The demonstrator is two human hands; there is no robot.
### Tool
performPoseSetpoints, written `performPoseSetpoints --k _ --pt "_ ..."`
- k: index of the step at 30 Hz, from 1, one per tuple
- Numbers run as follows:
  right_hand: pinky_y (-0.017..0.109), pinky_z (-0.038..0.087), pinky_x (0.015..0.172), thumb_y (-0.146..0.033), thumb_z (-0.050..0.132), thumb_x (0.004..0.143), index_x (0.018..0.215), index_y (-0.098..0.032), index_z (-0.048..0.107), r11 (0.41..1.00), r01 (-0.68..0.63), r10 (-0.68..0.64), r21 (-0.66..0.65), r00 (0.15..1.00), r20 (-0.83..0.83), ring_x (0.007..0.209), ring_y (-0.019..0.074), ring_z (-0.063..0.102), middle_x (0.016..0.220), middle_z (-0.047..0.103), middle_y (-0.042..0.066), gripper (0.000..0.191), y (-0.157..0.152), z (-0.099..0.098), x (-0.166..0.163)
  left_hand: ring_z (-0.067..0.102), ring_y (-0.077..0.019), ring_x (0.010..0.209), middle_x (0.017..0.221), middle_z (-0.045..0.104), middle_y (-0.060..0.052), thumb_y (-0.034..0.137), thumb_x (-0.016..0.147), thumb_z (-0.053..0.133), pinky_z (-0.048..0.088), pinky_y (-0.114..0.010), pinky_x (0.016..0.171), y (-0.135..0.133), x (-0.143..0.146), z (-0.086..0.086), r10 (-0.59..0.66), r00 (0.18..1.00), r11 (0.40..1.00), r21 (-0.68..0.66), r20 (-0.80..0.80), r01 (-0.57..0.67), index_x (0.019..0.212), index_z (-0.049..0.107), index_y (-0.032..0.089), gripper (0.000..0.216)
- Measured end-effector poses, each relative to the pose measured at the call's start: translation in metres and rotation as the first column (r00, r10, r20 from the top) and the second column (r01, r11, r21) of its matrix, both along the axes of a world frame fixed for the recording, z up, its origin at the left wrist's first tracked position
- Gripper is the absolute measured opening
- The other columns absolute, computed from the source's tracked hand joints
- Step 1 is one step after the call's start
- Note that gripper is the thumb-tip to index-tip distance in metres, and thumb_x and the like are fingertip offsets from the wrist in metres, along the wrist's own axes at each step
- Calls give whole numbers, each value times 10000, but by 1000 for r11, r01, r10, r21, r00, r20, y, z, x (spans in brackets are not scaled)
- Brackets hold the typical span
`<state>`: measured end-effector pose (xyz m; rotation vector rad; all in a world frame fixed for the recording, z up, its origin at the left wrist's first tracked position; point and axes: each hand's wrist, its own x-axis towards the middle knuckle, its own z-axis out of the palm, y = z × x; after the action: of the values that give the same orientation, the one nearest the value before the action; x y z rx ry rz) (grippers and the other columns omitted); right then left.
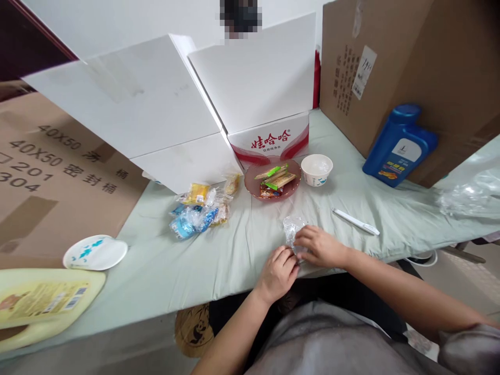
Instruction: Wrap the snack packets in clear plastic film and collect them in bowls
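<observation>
Both my hands meet at the near edge of the pale green table point(175, 265). My left hand point(278, 273) and my right hand point(320, 247) are closed in a pinch on a small clear plastic wrapper point(292, 228) lying between them. Behind them stands a reddish plate point(253, 186) with several wrapped snacks. Beside that plate is a white bowl point(316, 169). A pile of wrapped snacks point(199, 213) lies to the left. A white pen point(355, 221) rests to the right of my hands.
An open white carton point(269, 138) with red print stands behind the plate. A large brown box point(410, 57) and a blue jug point(398, 146) are at the right. A white lid point(96, 252) and a yellow bottle point(39, 302) lie at the left. Crumpled clear plastic point(469, 195) sits far right.
</observation>
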<state>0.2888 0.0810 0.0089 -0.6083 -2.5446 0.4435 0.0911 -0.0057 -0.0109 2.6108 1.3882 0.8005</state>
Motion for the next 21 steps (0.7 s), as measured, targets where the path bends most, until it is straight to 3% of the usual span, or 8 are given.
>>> performPoseSetpoints --k 3,5,7,10,12,14,16,21 --pt "472 419 975 -561 618 820 1214 -137 590 996 -79 82 -32 992 97 1147 287 507 1207 596 159 580 -18 -10 8 531 -255 1187 1100 632 -105 127 885 486 499 -437 978 0 1 7 15 1000 999 47 16 -16 932 633 174 161" --pt "455 416 990 -475 594 866 1224 -145 579 997 -51 55 -56 995 77 1165 271 511 1220 604 151 487 -25 -13 10 546 -249 1179 1111 638 -100 123 890 455 495 -439 978 2 3 13 -5 999 999 45 38 3 924 620 182 178" --pt "396 454 945 -323 510 931 1172 -160 595 994 -12 15 -109 1000 24 1085 226 567 1120 656 121 303 -28 -13 8 617 -217 1041 1015 662 -90 136 910 415 522 -402 910 6 4 16 -8 997 1000 16 73 7 930 597 183 189" --pt "325 500 802 -211 417 947 1083 -163 608 970 132 -138 -203 990 -16 898 190 634 952 687 93 240 -24 -11 2 656 -182 816 860 668 -68 196 954 373 542 -334 760 18 3 14 103 988 994 -40 115 -99 972 558 182 187" --pt "301 497 733 -204 407 942 1031 -163 610 927 278 -287 -250 958 1 818 182 643 917 679 85 225 -19 -12 -5 666 -183 782 897 678 -70 288 954 440 541 -313 710 29 2 10 196 970 978 -100 146 -183 1092 519 179 193" --pt "287 486 707 -209 431 932 994 -168 607 869 405 -416 -283 909 24 780 176 639 913 671 78 192 -13 -13 -12 676 -181 765 971 686 -74 354 904 554 541 -305 696 41 0 6 268 948 954 -182 173 -237 1229 443 184 384" --pt "281 478 708 -201 464 912 987 -176 601 821 485 -496 -299 867 46 775 174 636 914 667 67 157 -8 -13 -19 678 -175 730 937 691 -52 316 865 610 534 -301 689 52 1 3 325 931 925 -258 167 -277 1283 401 195 483" --pt "318 483 681 -228 494 909 1164 -155 542 747 632 -603 -208 775 189 806 218 646 1028 663 109 269 1 -8 -26 679 -195 738 786 677 -11 165 822 616 505 -304 681 69 8 -1 421 906 859 -342 45 -382 1231 461 200 439"
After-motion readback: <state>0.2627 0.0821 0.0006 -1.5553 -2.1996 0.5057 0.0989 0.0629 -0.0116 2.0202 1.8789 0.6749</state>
